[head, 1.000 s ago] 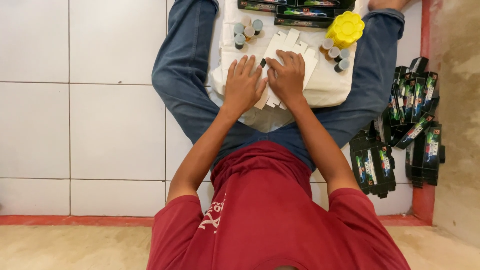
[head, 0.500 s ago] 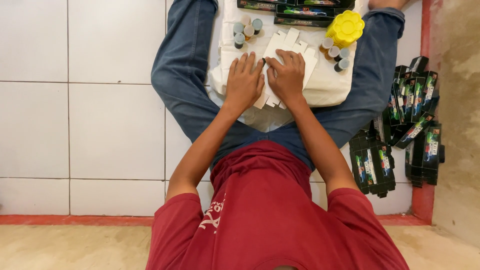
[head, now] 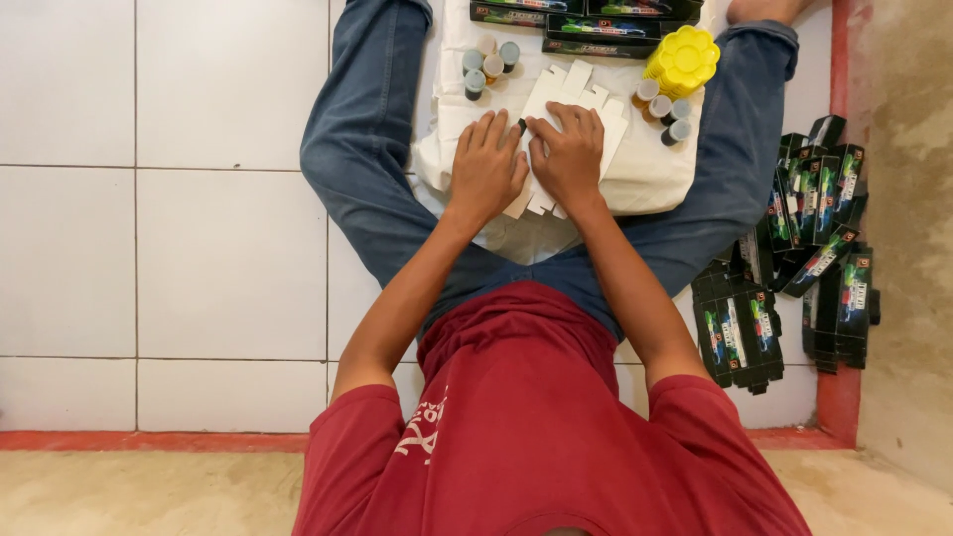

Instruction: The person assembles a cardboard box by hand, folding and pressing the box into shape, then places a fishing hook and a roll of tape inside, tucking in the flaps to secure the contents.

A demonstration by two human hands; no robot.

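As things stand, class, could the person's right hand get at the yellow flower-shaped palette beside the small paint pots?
Probably yes. The right hand rests on the white card, and the palette lies just beyond it to the right on the same cloth. Only a few paint pots sit between them, low enough to pass over.

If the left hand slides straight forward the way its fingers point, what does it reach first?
Probably the small capped bottles just beyond the left hand, after the edge of the white flat cardboard it presses.
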